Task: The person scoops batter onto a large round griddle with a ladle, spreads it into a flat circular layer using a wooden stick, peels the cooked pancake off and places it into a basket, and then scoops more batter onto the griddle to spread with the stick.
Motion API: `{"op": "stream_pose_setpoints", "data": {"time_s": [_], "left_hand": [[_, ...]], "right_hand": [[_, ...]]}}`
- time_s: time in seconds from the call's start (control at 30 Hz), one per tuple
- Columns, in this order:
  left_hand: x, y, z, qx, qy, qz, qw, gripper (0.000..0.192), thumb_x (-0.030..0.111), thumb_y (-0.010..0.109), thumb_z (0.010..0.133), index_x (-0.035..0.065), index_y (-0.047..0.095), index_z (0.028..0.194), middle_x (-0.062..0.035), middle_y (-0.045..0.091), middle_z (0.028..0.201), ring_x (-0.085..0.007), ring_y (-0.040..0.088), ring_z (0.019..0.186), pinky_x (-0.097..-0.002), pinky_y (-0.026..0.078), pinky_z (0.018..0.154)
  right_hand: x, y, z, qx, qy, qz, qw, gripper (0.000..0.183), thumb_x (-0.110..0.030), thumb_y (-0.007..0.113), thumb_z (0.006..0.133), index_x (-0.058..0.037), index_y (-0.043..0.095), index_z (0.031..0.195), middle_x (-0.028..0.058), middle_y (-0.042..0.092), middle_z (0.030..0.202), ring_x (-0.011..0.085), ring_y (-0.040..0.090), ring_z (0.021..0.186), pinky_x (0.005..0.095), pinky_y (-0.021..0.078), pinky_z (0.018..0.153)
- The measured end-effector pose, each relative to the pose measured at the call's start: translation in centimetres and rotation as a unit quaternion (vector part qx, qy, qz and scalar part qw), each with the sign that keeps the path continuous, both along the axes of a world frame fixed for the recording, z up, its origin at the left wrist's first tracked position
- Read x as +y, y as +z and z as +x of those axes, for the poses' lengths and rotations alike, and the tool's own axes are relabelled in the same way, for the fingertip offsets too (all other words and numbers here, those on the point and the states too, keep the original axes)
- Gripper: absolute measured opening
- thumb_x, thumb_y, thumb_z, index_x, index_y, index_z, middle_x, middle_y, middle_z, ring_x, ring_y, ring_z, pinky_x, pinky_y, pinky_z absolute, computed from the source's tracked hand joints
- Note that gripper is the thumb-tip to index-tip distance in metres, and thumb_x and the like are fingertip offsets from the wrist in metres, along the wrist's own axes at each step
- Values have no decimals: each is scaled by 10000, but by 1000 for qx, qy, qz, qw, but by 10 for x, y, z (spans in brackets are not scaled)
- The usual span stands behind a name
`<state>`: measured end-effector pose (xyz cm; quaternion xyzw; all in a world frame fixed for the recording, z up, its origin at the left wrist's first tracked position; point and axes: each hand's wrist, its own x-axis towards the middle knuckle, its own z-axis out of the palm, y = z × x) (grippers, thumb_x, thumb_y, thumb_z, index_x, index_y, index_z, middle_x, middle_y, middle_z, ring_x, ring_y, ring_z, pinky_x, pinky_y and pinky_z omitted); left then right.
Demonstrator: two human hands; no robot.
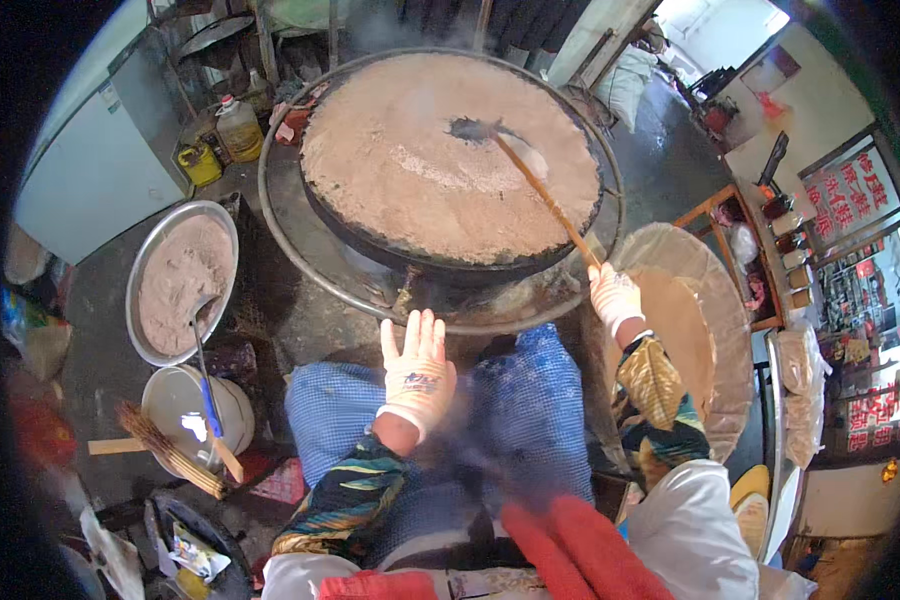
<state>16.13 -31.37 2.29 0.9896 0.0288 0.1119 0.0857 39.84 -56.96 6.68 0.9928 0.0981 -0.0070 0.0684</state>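
Note:
A large round griddle [322, 212] carries a thin, pinkish-brown layer of batter [390, 127] with a dark gap near the far side. My right hand [616, 298], in a pale glove, grips the wooden handle [544, 195] of a spreader. Its pale head [529, 157] lies on the batter beside the gap, partly blurred. My left hand [420, 371], also gloved, has its fingers stretched out and holds nothing. The fingertips are by the near side of the metal ring [330, 289] around the griddle; I cannot tell whether they touch it.
To the left stands a metal basin [136, 315] of batter with a blue-handled ladle [210, 405]. Below it are a white bucket [241, 405] and a straw brush [169, 450]. Thin round sheets [667, 322] lie on a broad covering [727, 300] at right. Oil jug [238, 131] stands behind.

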Motion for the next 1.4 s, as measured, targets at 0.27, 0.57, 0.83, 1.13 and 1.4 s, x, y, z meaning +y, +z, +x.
{"op": "stream_pose_setpoints", "data": {"time_s": [0.27, 0.57, 0.83, 1.13, 1.4], "left_hand": [[31, 13, 18, -98, 32, 5, 995, 444, 241, 596, 783, 13, 563, 1162, -171, 526, 1308, -313, 428, 1280, -606, 150, 1082], [127, 7, -10, 38, 117, 272, 955, 648, 494, 565, 873, 108, 455, 1382, -162, 404, 1447, -298, 382, 1326, -670, 233, 1013], [80, 40, 17, -90, -102, -36, 990, 413, 158, 689, 696, 43, 575, 1075, -174, 589, 1070, -331, 538, 1049, -497, 434, 837], [41, -7, 56, 89, 19, 45, 995, 296, 302, 738, 653, 149, 666, 896, -69, 646, 960, -285, 527, 1085, -555, 138, 1115], [127, -7, 55, 31, 8, 108, 994, 159, 200, 714, 568, 200, 691, 725, -65, 624, 791, -269, 564, 920, -485, 218, 1117]], "right_hand": [[-42, 16, 17, -42, 91, 27, 995, 259, -346, 500, 894, -113, 614, 909, 149, 671, 777, 331, 659, 739, 464, 522, 632], [-1, 21, 8, 51, 27, 163, 985, 346, -336, 432, 943, -64, 645, 945, 156, 682, 823, 322, 668, 802, 442, 513, 735], [19, 9, 2, 22, 81, 158, 984, 220, -272, 479, 877, -97, 608, 852, 151, 645, 740, 351, 645, 739, 448, 520, 634], [6, 14, 12, 38, 112, 85, 989, 311, -300, 456, 924, -37, 620, 917, 181, 670, 863, 368, 654, 826, 475, 521, 685], [-8, 18, 7, 139, 49, 65, 987, 409, -402, 362, 974, -54, 572, 1017, 209, 673, 880, 380, 652, 824, 481, 502, 728]]}}
